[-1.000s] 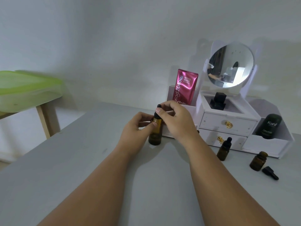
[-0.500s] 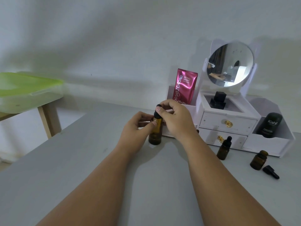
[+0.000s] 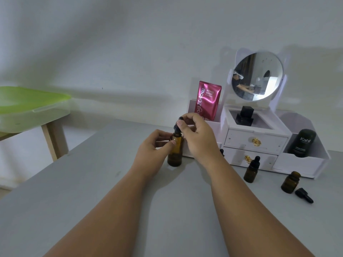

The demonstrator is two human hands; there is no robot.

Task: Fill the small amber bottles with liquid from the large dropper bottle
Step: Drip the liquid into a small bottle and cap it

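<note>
The large amber dropper bottle (image 3: 174,154) stands upright on the grey table, in the middle of the head view. My left hand (image 3: 153,151) holds its body from the left. My right hand (image 3: 196,134) pinches the black dropper cap (image 3: 177,127) on top of it, and the cap seems slightly raised off the neck. To the right stand two small amber bottles: one capped (image 3: 251,170), one uncapped (image 3: 290,182). A loose black dropper cap (image 3: 304,195) lies next to the uncapped one.
A white vanity organiser (image 3: 259,141) with drawers and a round mirror (image 3: 257,76) stands behind the bottles. It holds a pink sachet (image 3: 208,100) and a black Kahf container (image 3: 302,143). A green-topped side table (image 3: 27,104) stands at the far left.
My right hand has lifted a little with the black dropper cap. The left hand and the large bottle stay where they were.
</note>
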